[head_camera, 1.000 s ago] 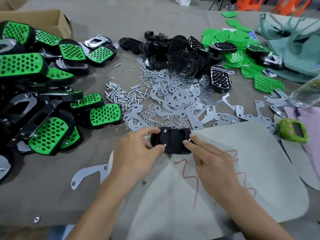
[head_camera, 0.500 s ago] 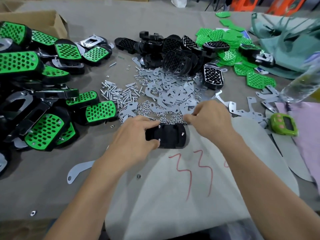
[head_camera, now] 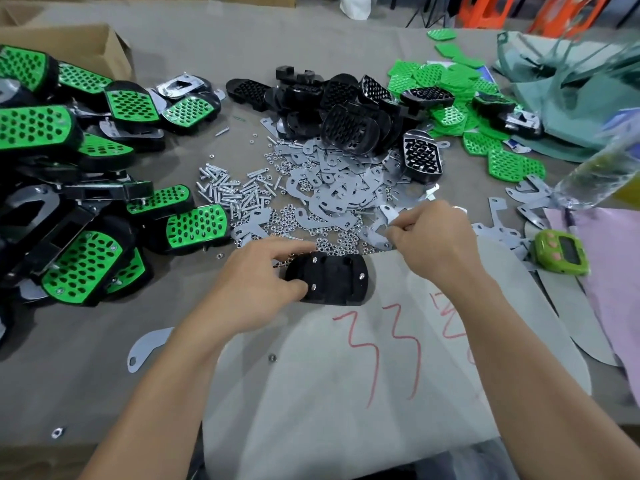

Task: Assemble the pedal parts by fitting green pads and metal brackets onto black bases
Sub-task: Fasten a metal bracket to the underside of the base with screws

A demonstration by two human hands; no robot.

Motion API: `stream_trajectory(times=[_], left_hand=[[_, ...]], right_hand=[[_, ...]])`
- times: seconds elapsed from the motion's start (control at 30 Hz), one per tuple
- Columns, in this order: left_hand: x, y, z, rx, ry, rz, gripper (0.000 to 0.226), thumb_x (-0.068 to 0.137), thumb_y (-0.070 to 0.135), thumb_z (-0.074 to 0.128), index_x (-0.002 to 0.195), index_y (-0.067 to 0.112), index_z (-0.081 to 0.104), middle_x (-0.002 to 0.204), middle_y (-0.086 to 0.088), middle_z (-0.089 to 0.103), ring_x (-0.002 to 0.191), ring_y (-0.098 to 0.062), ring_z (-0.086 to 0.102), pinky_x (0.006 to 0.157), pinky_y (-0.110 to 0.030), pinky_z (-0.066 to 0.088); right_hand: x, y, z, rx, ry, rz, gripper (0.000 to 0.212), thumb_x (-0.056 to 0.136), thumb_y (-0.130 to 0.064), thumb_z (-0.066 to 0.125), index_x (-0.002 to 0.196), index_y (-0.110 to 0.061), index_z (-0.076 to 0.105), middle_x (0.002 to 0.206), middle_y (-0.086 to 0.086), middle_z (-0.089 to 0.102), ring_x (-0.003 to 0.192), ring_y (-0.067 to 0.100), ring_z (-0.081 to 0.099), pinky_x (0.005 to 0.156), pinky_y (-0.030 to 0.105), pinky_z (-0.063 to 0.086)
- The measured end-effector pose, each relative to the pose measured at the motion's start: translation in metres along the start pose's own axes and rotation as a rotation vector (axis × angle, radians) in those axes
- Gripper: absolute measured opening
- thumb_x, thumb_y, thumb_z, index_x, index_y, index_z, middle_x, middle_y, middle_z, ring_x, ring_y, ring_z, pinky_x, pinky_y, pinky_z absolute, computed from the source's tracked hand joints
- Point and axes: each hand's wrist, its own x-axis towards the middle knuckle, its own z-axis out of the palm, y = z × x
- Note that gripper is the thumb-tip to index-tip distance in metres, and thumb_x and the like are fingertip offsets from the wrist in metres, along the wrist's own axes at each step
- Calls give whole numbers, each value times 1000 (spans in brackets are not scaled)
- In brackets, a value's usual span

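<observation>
Left hand [head_camera: 256, 285] grips a black base [head_camera: 332, 282] lying screw side up, long axis left to right, just in front of the metal bracket pile [head_camera: 332, 195], where the right hand [head_camera: 433, 237] curls its fingers, grasp unclear

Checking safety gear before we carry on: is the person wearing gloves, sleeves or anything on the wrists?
No. The left hand and the right hand are bare, with no gloves, and no ring shows. The left forearm and the right forearm are uncovered down to the picture's bottom edge: no sleeves, watch, wristband or markings.
</observation>
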Motion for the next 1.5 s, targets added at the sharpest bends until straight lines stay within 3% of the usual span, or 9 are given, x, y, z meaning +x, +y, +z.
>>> stream_trajectory(times=[0.17, 0.37, 0.53, 0.6, 0.77, 0.93, 1.03, 1.27, 1.5], left_hand=[[7, 5, 0, -226, 94, -41, 42, 82, 8, 75, 110, 39, 79, 100, 26, 75, 98, 10, 64, 94, -23, 48], [25, 15, 12, -183, 184, -23, 24, 83, 22, 77, 94, 44, 79, 87, 38, 70, 87, 14, 63, 79, -8, 44], [50, 39, 25, -247, 144, 10, 28, 82, 43, 77, 110, 38, 78, 88, 25, 74, 85, 11, 65, 72, -3, 41], [56, 47, 26, -345, 87, -15, 16, 82, 36, 81, 98, 37, 80, 83, 2, 78, 76, -13, 72, 74, -25, 53], [59, 42, 21, -551, 45, -64, 22, 79, -1, 79, 72, 19, 82, 67, -6, 73, 55, -15, 60, 58, -21, 49], [59, 17, 3, -460, 199, -209, 25, 79, 10, 77, 80, 33, 83, 69, -4, 76, 64, -33, 70, 51, -24, 45], [61, 7, -1, -228, 348, -249, 19, 79, 26, 80, 93, 38, 82, 68, 8, 73, 67, -15, 70, 69, -29, 55], [48, 14, -1, -53, 461, -179, 36, 81, 32, 77, 116, 39, 76, 87, 2, 76, 87, -28, 71, 93, -36, 55], [43, 6, 3, -131, 414, -164, 29, 84, 30, 77, 109, 43, 76, 94, 22, 76, 75, -8, 72, 93, -33, 57]], right_hand=[[12, 12, -4, 216, 137, 201, 25, 79, -19, 63, 57, -28, 69, 67, 0, 72, 78, 31, 66, 71, 34, 58], [23, 19, -4, 459, -114, 237, 28, 80, -10, 69, 57, -26, 74, 53, -16, 66, 42, 2, 55, 54, 22, 46], [16, 13, -9, 692, -233, 100, 12, 86, -6, 71, 80, -14, 78, 62, 1, 67, 51, 12, 56, 58, 22, 47], [11, 10, -12, 735, -272, 9, 9, 85, -8, 73, 80, -11, 79, 65, 4, 67, 56, 13, 54, 57, 18, 45], [8, 9, -15, 851, -205, -11, 10, 83, -13, 79, 74, -14, 81, 60, 5, 66, 53, 13, 52, 52, 17, 43], [29, 12, -2, 322, -55, 37, 11, 83, -30, 76, 72, -33, 80, 59, -8, 70, 49, 4, 59, 56, 20, 51], [43, -8, 9, 228, 47, -44, 17, 87, -23, 67, 97, -28, 80, 88, -9, 78, 81, 14, 73, 84, 32, 59], [78, -61, 30, -206, -196, -236, 49, 82, -45, 70, 121, -16, 59, 103, 8, 70, 106, 32, 59, 82, 38, 50], [81, -58, 17, 252, 27, -108, 18, 77, -9, 81, 76, -24, 71, 72, -9, 69, 63, 12, 64, 63, 34, 60]])
